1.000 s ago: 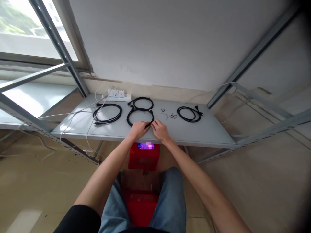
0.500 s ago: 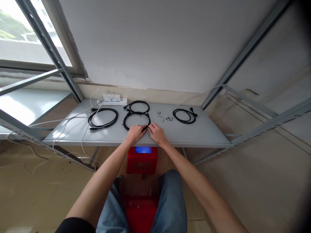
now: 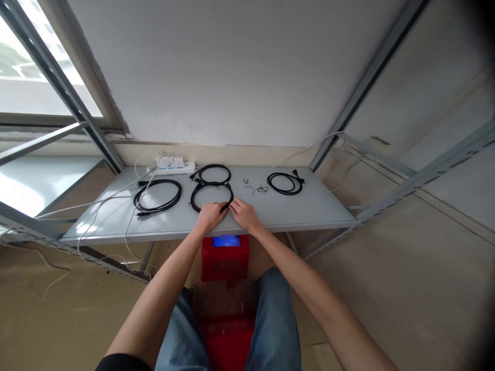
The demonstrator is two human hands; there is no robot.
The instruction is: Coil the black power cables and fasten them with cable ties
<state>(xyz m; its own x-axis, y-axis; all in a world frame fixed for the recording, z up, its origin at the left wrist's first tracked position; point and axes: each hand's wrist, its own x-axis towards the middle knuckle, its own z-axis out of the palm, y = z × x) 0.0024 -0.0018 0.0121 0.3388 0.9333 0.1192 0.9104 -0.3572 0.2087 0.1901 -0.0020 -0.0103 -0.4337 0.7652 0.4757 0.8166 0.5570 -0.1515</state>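
Observation:
A coiled black cable [image 3: 192,200] lies on the grey shelf in front of me. My left hand [image 3: 211,216] is closed around the near side of this loop. Close beside it on the right, my right hand [image 3: 244,214] pinches at the same part of the loop; its fingertips nearly meet the left hand. Whatever small piece may be between the fingertips is too small to make out. Just behind, touching or overlapping this loop, sits another black cable coil [image 3: 230,175]. Several short, thin black ties [image 3: 249,187] are scattered right of the loop.
Another black coil [image 3: 180,191] lies at left, with white cords crossing it, and one more [image 3: 285,192] at right. A white power strip [image 3: 181,168] with plugs stands at the back. Metal posts [image 3: 371,80] frame the shelf [image 3: 309,214]. A red box [image 3: 224,265] is below.
The view has shifted slightly, moving the shelf a little left and down in the picture. Both hands stay on the near edge of the same cable loop.

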